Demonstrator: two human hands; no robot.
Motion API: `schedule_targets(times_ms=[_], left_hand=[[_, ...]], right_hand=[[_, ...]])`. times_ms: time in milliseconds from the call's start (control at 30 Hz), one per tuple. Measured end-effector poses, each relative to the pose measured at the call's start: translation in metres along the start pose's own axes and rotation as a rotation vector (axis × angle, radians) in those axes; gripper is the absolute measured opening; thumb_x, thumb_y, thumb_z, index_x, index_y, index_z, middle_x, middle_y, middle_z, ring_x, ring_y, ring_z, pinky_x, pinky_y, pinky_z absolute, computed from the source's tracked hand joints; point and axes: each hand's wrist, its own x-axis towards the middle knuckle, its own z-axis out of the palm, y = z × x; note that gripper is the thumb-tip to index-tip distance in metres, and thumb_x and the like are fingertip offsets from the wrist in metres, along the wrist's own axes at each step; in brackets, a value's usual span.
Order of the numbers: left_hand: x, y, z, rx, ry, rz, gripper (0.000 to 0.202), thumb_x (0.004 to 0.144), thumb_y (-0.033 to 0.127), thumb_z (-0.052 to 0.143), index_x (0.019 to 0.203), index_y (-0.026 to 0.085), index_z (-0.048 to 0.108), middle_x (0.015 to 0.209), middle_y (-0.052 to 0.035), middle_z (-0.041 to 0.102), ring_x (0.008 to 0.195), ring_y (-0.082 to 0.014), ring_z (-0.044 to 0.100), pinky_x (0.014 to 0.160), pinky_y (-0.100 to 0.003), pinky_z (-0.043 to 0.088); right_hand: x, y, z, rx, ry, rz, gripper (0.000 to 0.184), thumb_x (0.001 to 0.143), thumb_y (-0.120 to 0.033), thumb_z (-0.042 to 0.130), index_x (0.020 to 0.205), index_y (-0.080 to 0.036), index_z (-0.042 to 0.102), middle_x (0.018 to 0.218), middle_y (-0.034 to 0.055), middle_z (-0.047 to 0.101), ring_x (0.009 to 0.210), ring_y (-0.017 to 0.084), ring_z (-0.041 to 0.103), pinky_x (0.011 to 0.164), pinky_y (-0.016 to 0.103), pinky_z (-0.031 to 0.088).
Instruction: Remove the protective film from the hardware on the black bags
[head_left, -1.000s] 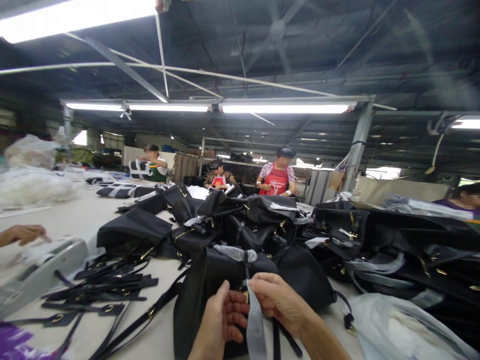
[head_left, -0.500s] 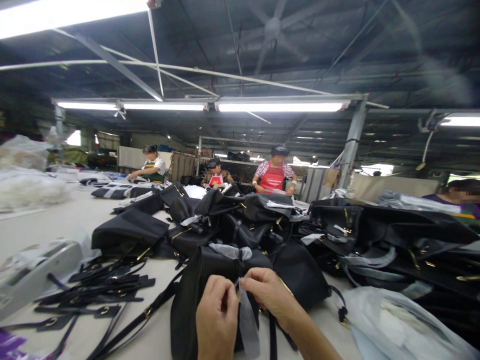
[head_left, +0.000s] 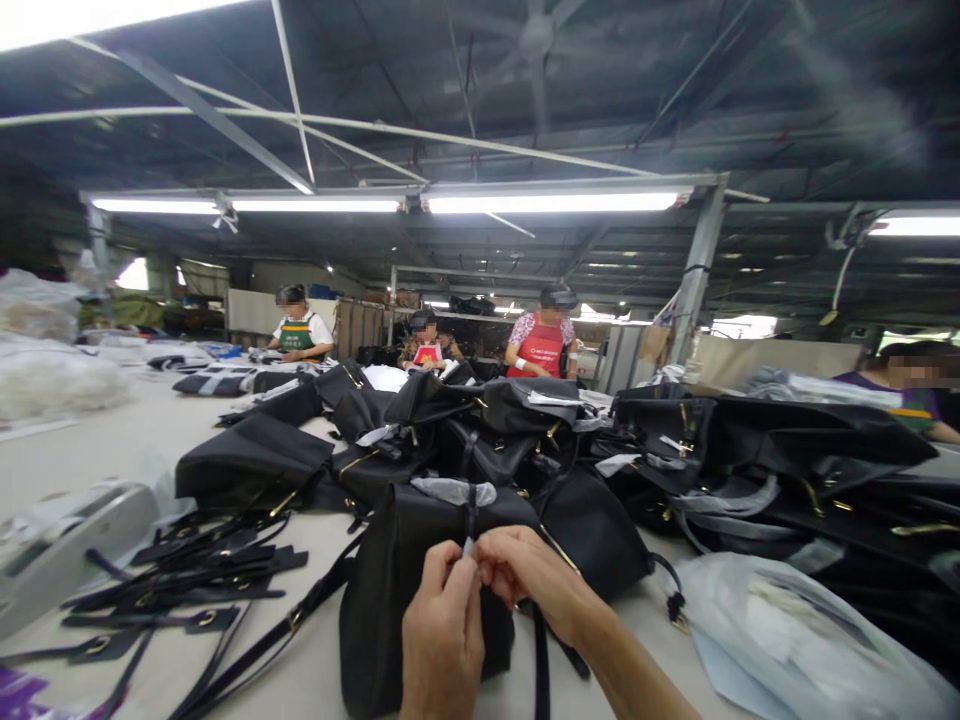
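In front of me a black bag (head_left: 375,600) stands on the table, a translucent wrap (head_left: 454,490) round its top handle. Down the middle of its upper front runs a narrow black strap (head_left: 472,515). My left hand (head_left: 444,625) is closed in a pinch at the strap's lower end. Beside it my right hand (head_left: 536,580) pinches too, fingertips nearly touching the left ones. A small whitish piece of wrapping strip (head_left: 468,548) shows between the fingertips; the rest of it is hidden by my hands.
Black straps with metal rings (head_left: 202,575) lie at the left, near a grey tape dispenser (head_left: 82,545). More black bags (head_left: 465,410) are heaped behind. At the right sits a clear plastic bag (head_left: 810,630) with white material. Several people work beyond, one in a red apron (head_left: 541,348).
The long translucent strip that hung below my fingers no longer shows; only a small bit is visible between them. Both hands have moved slightly up and closer together.
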Motion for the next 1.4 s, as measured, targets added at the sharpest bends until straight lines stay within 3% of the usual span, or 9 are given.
schedule_targets(times_ms=[167,300,467,567,700,867,967,1167,1400], left_hand=[[0.003,-0.003,0.000,-0.195,0.006,-0.062,0.019,0.094,0.018,0.048,0.091,0.019,0.067,0.094,-0.0058,0.062,0.086,-0.0149,0.064,0.078,-0.020,0.052],[0.004,-0.004,-0.001,-0.268,-0.021,-0.066,0.020,0.090,0.016,0.053,0.100,0.019,0.070,0.098,-0.0070,0.063,0.091,-0.0171,0.064,0.081,-0.021,0.053],[0.005,-0.004,-0.002,-0.265,0.004,-0.130,0.020,0.091,0.018,0.052,0.096,0.018,0.072,0.094,-0.0071,0.063,0.087,-0.0171,0.064,0.079,-0.022,0.053],[0.006,-0.002,-0.002,-0.276,-0.009,-0.152,0.022,0.090,0.018,0.051,0.096,0.018,0.072,0.093,-0.0072,0.063,0.087,-0.0176,0.064,0.078,-0.022,0.053],[0.007,0.000,-0.003,-0.315,-0.027,-0.190,0.022,0.089,0.018,0.051,0.095,0.020,0.072,0.093,-0.0064,0.063,0.087,-0.0179,0.064,0.078,-0.023,0.052],[0.008,-0.001,-0.005,-0.409,-0.041,-0.380,0.013,0.084,0.025,0.059,0.084,0.021,0.071,0.092,-0.0052,0.061,0.082,-0.0183,0.062,0.071,-0.025,0.051],[0.011,0.001,-0.008,-0.583,-0.031,-0.523,0.014,0.078,0.030,0.063,0.080,0.018,0.071,0.089,-0.0052,0.061,0.073,-0.0165,0.060,0.061,-0.024,0.050],[0.015,0.011,-0.012,-0.986,-0.053,-0.917,0.022,0.070,0.033,0.072,0.079,0.013,0.068,0.065,-0.0022,0.064,0.057,-0.0105,0.056,0.055,-0.019,0.047],[0.011,0.008,-0.003,-1.029,0.070,-0.928,0.034,0.063,0.028,0.077,0.082,0.021,0.050,0.062,0.0066,0.058,0.052,-0.0134,0.061,0.045,-0.021,0.048]], right_hand=[[-0.002,-0.003,0.002,-0.071,0.067,-0.001,0.027,0.073,-0.039,0.059,0.056,-0.018,0.055,0.051,-0.0048,0.044,0.046,0.008,0.035,0.043,0.021,0.025],[-0.001,-0.003,0.000,-0.088,0.086,0.003,0.028,0.073,-0.041,0.058,0.057,-0.018,0.055,0.048,-0.0057,0.041,0.045,0.009,0.034,0.043,0.022,0.025],[-0.003,-0.005,-0.002,-0.043,0.063,-0.010,0.045,0.081,-0.057,0.049,0.062,-0.017,0.059,0.054,-0.0034,0.047,0.047,0.009,0.036,0.044,0.023,0.030],[-0.004,-0.006,-0.002,-0.077,0.075,-0.029,0.053,0.081,-0.065,0.050,0.061,-0.017,0.060,0.049,-0.0047,0.043,0.046,0.009,0.037,0.044,0.022,0.030],[-0.004,-0.002,-0.001,-0.101,0.094,-0.050,0.038,0.075,-0.053,0.063,0.065,-0.016,0.065,0.051,-0.0044,0.048,0.047,0.009,0.043,0.044,0.021,0.034],[-0.005,0.012,0.000,0.212,0.161,0.001,0.041,0.063,-0.051,0.073,0.083,-0.015,0.066,0.066,-0.0006,0.064,0.050,0.009,0.053,0.045,0.020,0.044],[-0.007,0.018,0.003,0.312,0.154,0.024,0.042,0.061,-0.049,0.078,0.080,-0.015,0.062,0.069,0.0005,0.067,0.052,0.008,0.056,0.046,0.018,0.046],[0.001,0.030,0.016,0.210,0.274,-0.051,0.038,0.064,-0.049,0.073,0.073,-0.017,0.054,0.056,-0.0016,0.065,0.044,0.010,0.057,0.040,0.018,0.043],[0.009,0.039,0.027,0.203,0.234,-0.106,0.037,0.068,-0.050,0.072,0.066,-0.017,0.055,0.049,-0.0066,0.050,0.041,0.007,0.045,0.039,0.018,0.033]])
